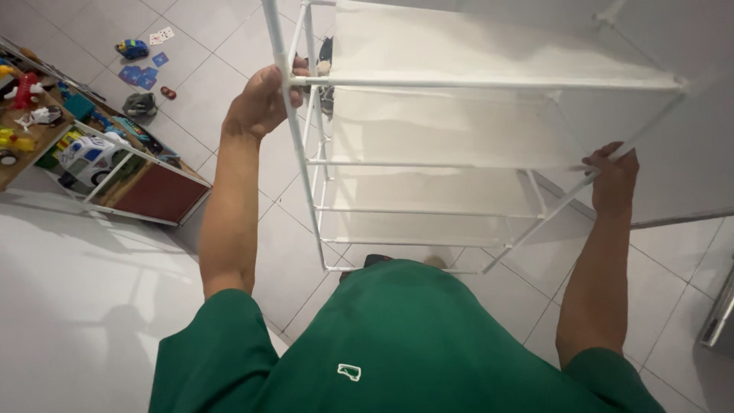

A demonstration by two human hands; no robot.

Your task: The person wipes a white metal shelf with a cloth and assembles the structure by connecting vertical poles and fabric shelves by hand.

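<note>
A white metal-frame rack (428, 164) with several white fabric shelves stands in front of me on the tiled floor. My left hand (264, 99) is wrapped around the rack's front left upright post near the top rail. My right hand (614, 177) grips the slanted right post, lower down. My green shirt fills the bottom of the head view, and a dark shoe tip shows just under the rack's lowest shelf.
A low wooden toy shelf (115, 164) with a toy truck (90, 157) and other toys stands at the left. Blue cards (141, 74) and small toys lie scattered on the white floor tiles. A white wall rises at the right.
</note>
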